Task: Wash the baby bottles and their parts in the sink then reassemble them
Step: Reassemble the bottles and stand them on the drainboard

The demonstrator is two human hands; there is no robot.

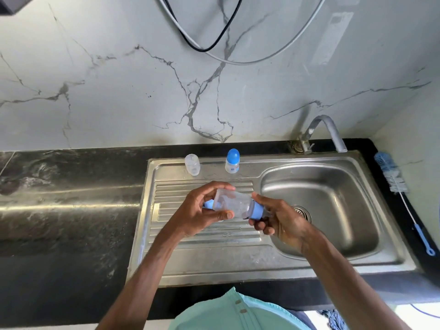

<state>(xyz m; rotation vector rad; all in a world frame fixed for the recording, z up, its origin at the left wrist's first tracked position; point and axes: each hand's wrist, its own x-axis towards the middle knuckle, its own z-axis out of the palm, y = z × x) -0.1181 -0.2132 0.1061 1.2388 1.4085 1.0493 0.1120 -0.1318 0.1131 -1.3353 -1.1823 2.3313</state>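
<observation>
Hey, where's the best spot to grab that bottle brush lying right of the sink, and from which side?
Grip the bottle brush by its blue handle, the end nearest you, coming down from above. It lies flat on the counter, bristle head toward the wall; the stem is thin, so the handle likely gives the firmest hold.

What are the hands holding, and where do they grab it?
A baby bottle: the left hand grips its clear body, the right hand its blue collar.
</observation>
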